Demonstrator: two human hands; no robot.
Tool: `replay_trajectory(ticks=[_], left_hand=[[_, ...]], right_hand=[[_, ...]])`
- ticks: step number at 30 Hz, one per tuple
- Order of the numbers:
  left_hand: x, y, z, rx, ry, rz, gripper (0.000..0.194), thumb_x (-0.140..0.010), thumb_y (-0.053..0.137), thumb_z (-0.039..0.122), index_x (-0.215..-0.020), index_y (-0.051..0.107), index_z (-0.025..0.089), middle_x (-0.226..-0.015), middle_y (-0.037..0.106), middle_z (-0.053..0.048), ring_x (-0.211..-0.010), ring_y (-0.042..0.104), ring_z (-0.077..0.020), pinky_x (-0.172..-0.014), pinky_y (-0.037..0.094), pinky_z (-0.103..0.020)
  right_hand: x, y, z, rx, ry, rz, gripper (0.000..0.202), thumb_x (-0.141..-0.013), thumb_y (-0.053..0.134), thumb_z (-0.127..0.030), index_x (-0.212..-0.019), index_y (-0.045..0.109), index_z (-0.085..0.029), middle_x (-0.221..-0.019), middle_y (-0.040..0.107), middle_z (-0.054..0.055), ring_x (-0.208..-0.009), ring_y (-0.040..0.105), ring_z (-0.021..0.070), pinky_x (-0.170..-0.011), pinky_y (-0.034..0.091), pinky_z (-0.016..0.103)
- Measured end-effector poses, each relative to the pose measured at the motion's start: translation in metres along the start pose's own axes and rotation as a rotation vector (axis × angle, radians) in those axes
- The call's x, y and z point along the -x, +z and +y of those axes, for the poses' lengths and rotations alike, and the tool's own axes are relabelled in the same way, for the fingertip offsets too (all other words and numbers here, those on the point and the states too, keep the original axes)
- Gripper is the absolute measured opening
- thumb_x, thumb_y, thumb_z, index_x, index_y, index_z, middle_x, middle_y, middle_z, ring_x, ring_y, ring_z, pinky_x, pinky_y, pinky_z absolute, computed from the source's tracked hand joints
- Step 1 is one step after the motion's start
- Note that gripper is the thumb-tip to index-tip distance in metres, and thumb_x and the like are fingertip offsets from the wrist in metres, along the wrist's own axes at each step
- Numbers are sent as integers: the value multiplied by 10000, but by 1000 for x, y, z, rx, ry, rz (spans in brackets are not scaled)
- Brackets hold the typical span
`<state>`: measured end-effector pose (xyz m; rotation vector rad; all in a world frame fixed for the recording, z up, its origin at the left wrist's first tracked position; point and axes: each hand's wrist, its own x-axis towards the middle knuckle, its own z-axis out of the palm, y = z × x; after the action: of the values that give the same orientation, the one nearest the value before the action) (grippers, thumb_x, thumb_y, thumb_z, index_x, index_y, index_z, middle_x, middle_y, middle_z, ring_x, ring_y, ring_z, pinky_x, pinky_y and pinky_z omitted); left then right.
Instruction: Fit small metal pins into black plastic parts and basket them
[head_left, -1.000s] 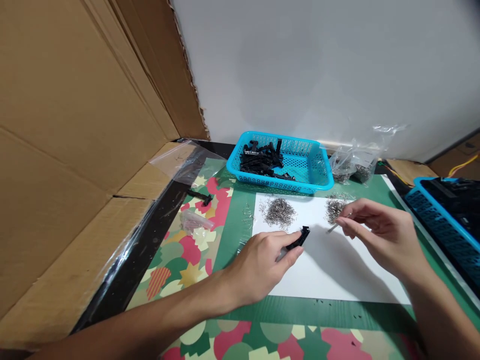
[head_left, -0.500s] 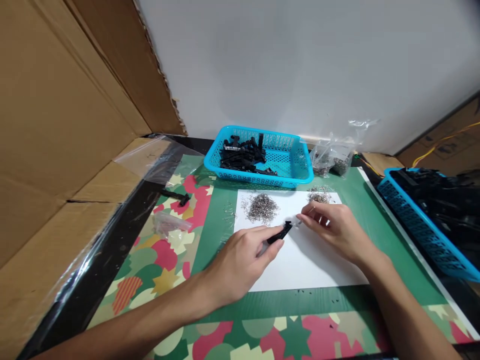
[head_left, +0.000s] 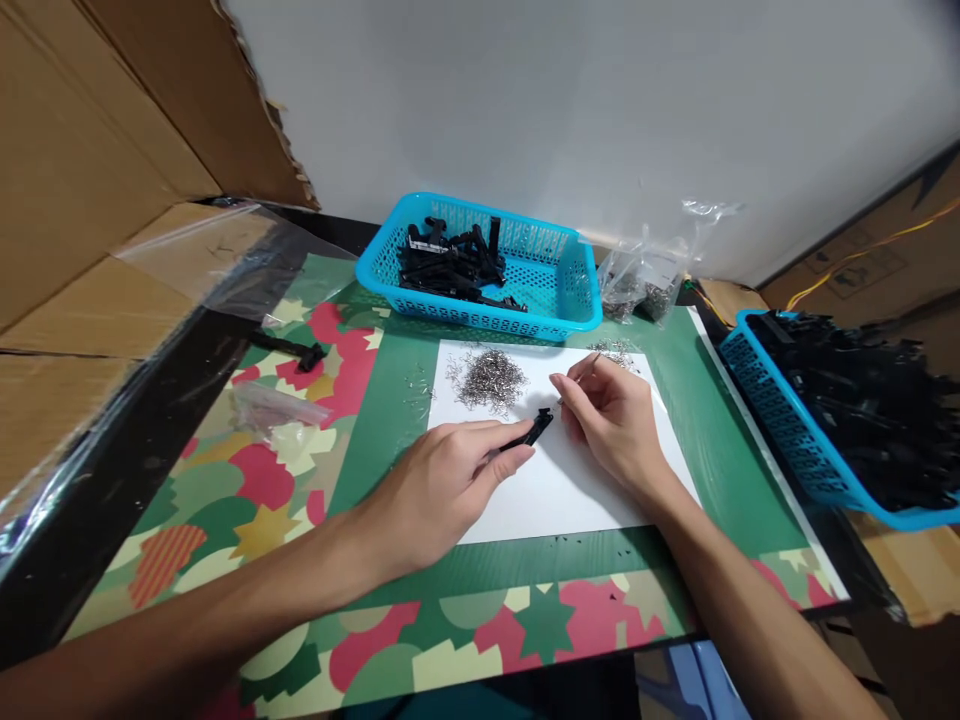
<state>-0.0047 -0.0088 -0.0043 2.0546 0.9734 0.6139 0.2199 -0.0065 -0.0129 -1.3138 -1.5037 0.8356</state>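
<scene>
My left hand (head_left: 457,480) pinches a slim black plastic part (head_left: 538,428) between thumb and fingers, its far end poking out to the right over the white sheet (head_left: 517,495). Close beside that end is my right hand (head_left: 611,415), thumb and fingertips pressed together. A tiny pale glint shows at its fingertips, too small to name. On the sheet, left of my right hand, lies a heap of tiny metal wire pieces (head_left: 491,380). A second, smaller heap of wire pieces (head_left: 619,350) sits behind my right hand and is partly hidden by it.
A blue basket (head_left: 480,318) with black parts stands at the back. Another blue basket (head_left: 795,450), heaped with black parts, is at right. Plastic bags (head_left: 660,290) stand near the wall. One black part (head_left: 304,355) and a clear bag (head_left: 277,415) lie left. Cardboard (head_left: 75,120) rises far left.
The view has shifted, so everything sits further left and higher. My right hand has come closer to the end of the black part, which my left hand still holds.
</scene>
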Motion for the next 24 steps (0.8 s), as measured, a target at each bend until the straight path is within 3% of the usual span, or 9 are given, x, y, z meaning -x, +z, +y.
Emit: replay_trajectory(ticks=[4,12,19,24], left_hand=[[0,0,1,-15,11,-5,345,-1097,551,377,-1349,742,237,-971,810,-13,-832,728,-180,-717,522,-271],[2,2,4,-64,41,14,341,-1100,551,354,-1358,732,224,-1017,815,-26,-851,735,-190,-739,522,-280],[1,2,3,-80,21,-13,309,-1056,600,234,-1322,752,197,-968,819,-34,-837,732,-203,-722,507,-288],[0,2,3,-51,-4,-19,300,-1061,588,280,-1279,781,212,-895,811,-25,-787,720,-191,-713,504,-284]], right_hand=[[-1,0,3,63,-39,1,291,-1015,666,-370,-793,538,-231,-596,565,-56,-451,496,101,-479,378,255],[-1,0,1,174,-118,-9,320,-1027,632,-340,-747,530,-224,-628,564,-38,-498,455,101,-507,344,262],[1,-3,1,238,-111,-40,338,-1043,607,-361,-746,530,-221,-641,544,-34,-525,434,106,-537,331,274],[3,0,1,256,-76,-69,316,-1040,607,-410,-794,533,-226,-606,501,-50,-531,437,113,-537,342,267]])
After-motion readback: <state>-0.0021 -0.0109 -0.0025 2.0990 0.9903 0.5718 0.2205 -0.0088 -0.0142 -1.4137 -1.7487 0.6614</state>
